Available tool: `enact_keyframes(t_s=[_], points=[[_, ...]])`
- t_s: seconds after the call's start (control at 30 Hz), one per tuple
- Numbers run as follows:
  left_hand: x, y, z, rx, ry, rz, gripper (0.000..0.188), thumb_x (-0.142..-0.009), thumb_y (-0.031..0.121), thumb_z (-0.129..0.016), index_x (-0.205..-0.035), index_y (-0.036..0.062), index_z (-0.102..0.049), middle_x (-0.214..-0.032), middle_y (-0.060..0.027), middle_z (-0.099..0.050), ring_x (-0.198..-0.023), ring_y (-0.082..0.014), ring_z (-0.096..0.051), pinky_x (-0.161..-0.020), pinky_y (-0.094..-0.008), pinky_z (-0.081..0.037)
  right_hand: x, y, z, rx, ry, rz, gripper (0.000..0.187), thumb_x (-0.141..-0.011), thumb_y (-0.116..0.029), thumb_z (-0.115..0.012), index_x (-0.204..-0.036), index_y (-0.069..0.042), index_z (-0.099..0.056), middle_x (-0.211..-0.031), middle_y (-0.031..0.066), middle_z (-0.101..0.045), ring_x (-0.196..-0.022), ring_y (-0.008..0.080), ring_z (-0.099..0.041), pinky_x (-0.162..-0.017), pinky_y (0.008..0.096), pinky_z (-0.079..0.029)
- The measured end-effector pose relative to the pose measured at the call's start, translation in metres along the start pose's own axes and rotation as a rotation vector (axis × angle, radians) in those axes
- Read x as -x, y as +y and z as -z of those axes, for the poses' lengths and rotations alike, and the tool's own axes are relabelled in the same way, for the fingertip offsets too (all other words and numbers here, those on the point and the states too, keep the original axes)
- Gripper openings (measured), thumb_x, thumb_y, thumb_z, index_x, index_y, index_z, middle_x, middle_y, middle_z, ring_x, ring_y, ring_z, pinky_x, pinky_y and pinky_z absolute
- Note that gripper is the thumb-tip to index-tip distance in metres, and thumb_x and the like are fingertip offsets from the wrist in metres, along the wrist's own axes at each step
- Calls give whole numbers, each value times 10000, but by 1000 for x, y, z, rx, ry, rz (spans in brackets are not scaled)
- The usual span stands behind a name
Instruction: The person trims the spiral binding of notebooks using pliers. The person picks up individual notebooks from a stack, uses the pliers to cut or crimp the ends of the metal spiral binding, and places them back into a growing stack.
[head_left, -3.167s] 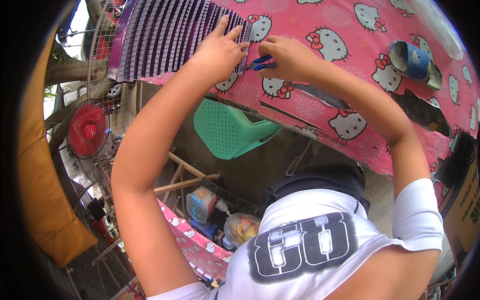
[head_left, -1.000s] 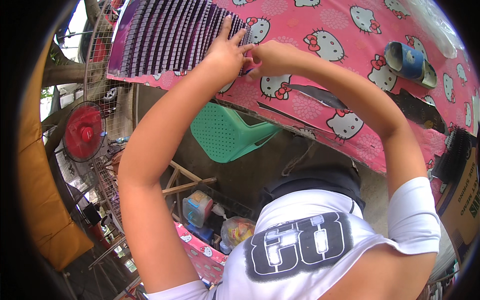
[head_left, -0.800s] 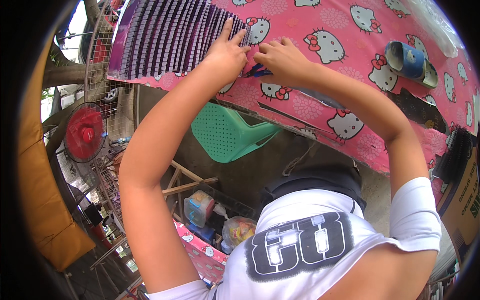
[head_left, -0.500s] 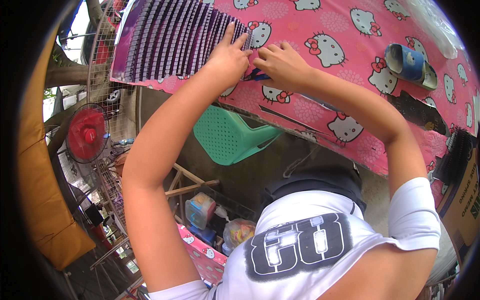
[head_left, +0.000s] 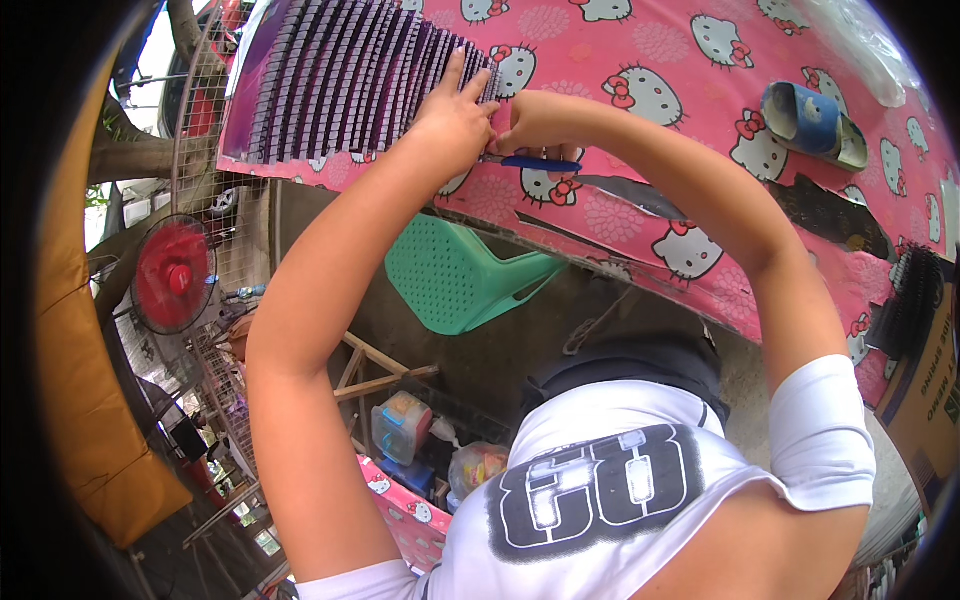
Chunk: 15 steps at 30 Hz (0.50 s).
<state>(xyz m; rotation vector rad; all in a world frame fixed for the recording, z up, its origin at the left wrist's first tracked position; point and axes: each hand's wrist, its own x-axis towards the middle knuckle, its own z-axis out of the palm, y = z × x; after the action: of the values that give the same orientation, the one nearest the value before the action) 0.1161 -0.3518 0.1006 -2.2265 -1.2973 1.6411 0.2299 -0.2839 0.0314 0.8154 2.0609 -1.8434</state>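
A purple sheet at the far left of the table bears several rows of dark, pale-segmented strips. My left hand lies on the right end of these rows, its fingers spread and reaching away from me. Close beside it, my right hand is bent inward with curled fingers. A slim blue tool shows beneath those fingers, its tip toward my left hand. The exact kind of tool is unclear, and the right fingertips are partly hidden.
The table has a pink patterned cover. On it lie a blue rounded object, dark scraps, clear plastic and black bristly pieces. A cardboard box is at right; a green stool stands below the edge.
My right hand has turned and moved slightly nearer my left hand, and the blue tool now shows more of its length, lying nearly level. My left hand stays almost in place.
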Motion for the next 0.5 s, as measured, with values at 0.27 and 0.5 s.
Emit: enact_keyframes(t_s=[0.27, 0.5], points=[[-1, 0, -5, -9, 20, -3, 329, -907, 270, -508, -1199, 356, -631, -1457, 17, -415, -1431, -271, -211, -1115, -646, 30, 5, 36, -26, 941, 593, 518, 480, -681, -370, -757, -1046, -98, -606, -1045, 85, -560, -1040, 284, -539, -881, 466, -424], [0, 0, -3, -16, 4, -19, 324, -898, 283, -516, -1196, 287, -645, -1458, -2, -410, -1433, -280, -203, -1103, -664, 14, -5, 35, -36, 982, 610, 583, 458, -682, -370, -758, -1015, -92, -612, -1032, 86, -564, -1032, 275, -545, -820, 466, -442]])
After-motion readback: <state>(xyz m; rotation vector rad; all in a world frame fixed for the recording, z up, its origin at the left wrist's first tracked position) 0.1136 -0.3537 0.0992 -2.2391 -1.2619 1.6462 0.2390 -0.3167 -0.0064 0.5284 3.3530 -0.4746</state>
